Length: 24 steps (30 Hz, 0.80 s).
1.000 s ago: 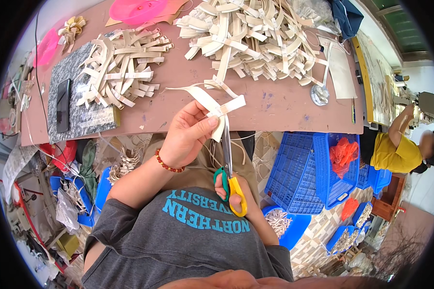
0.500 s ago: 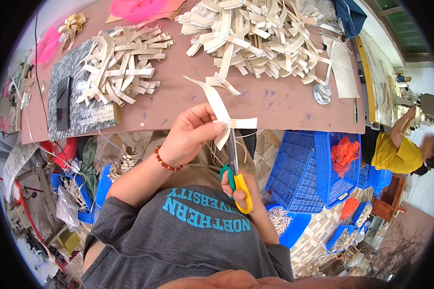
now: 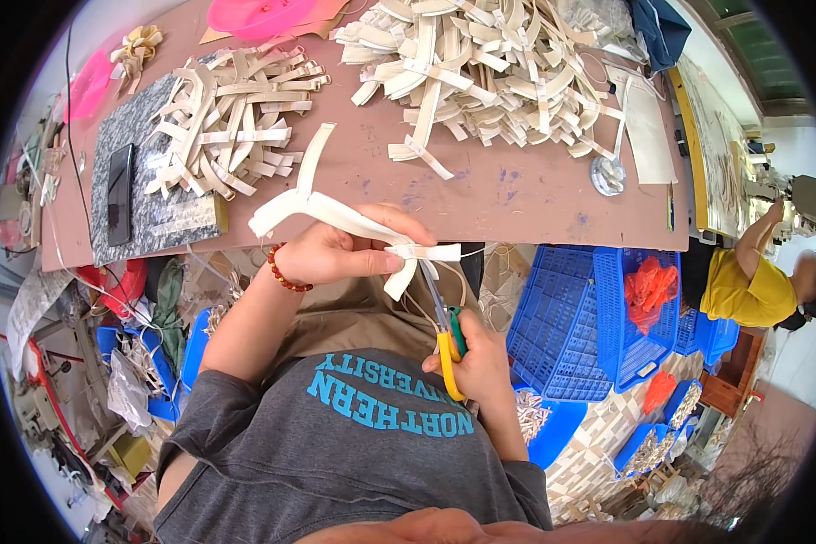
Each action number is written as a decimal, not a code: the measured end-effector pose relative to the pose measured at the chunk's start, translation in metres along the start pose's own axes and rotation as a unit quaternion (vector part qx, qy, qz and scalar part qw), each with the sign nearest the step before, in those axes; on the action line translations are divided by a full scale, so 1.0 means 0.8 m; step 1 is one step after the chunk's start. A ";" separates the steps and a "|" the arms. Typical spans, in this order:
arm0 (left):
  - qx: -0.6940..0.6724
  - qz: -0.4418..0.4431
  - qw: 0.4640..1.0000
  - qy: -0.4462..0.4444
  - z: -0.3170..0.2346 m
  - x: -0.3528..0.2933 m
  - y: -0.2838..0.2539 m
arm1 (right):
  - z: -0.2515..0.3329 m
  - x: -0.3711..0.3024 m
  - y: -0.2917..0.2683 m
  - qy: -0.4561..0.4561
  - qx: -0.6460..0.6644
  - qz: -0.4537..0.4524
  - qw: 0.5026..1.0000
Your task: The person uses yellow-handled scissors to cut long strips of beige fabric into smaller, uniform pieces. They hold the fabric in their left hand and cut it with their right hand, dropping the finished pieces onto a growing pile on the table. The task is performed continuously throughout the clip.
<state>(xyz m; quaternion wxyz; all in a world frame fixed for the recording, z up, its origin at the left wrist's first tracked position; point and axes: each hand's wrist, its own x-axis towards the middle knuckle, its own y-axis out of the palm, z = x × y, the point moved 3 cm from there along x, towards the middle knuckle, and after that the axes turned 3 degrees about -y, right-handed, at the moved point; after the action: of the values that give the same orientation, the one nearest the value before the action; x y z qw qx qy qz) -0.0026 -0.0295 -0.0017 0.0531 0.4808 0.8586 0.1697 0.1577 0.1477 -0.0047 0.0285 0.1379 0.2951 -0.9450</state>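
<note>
My left hand (image 3: pixel 344 254), with a beaded bracelet at the wrist, pinches a cream fabric strap (image 3: pixel 328 210) close to where a short cross piece is joined to it. The strap's far end forks over the table's front edge. In my right hand (image 3: pixel 476 354) are scissors (image 3: pixel 447 349) with one yellow and one green handle loop. Their blades point up and touch or nearly touch the strap just below the joint; I cannot tell whether they are closed on it. A big pile of similar straps (image 3: pixel 480 72) lies at the back, and a smaller pile (image 3: pixel 231 118) at the left.
A dark phone (image 3: pixel 119 195) lies on a grey speckled slab (image 3: pixel 154 222) at the table's left. A small round dish (image 3: pixel 607 176) sits at the right. Blue crates (image 3: pixel 558 326) stand below the table's right side. A person in a yellow shirt (image 3: pixel 743 288) works at far right.
My left hand has moved down and left, turning the strap so its long end swings leftward. My right hand has turned the scissors and shifted slightly right.
</note>
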 end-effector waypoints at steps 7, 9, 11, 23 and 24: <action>0.040 -0.003 0.999 -0.027 -0.017 0.003 0.007 | 0.024 0.000 -0.018 -0.050 -0.132 -0.038 0.989; 0.071 -0.003 0.997 -0.022 -0.022 0.005 0.007 | 0.025 0.000 -0.020 -0.056 -0.144 -0.048 0.987; 0.110 0.006 0.994 0.003 -0.026 0.006 0.006 | 0.027 0.000 -0.021 -0.065 -0.154 -0.054 0.984; 0.083 0.080 0.990 0.081 -0.022 0.008 0.003 | -0.010 -0.010 0.005 -0.024 0.264 0.190 0.945; 0.084 0.078 0.990 0.081 -0.022 0.008 0.004 | -0.011 -0.011 0.009 -0.010 0.347 0.215 0.913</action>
<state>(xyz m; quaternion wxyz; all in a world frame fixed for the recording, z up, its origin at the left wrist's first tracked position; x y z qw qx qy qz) -0.0082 -0.0268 0.0165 -0.0705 0.5340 0.8310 0.1388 0.1692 0.1461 -0.0132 0.1841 0.1893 -0.0888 -0.9604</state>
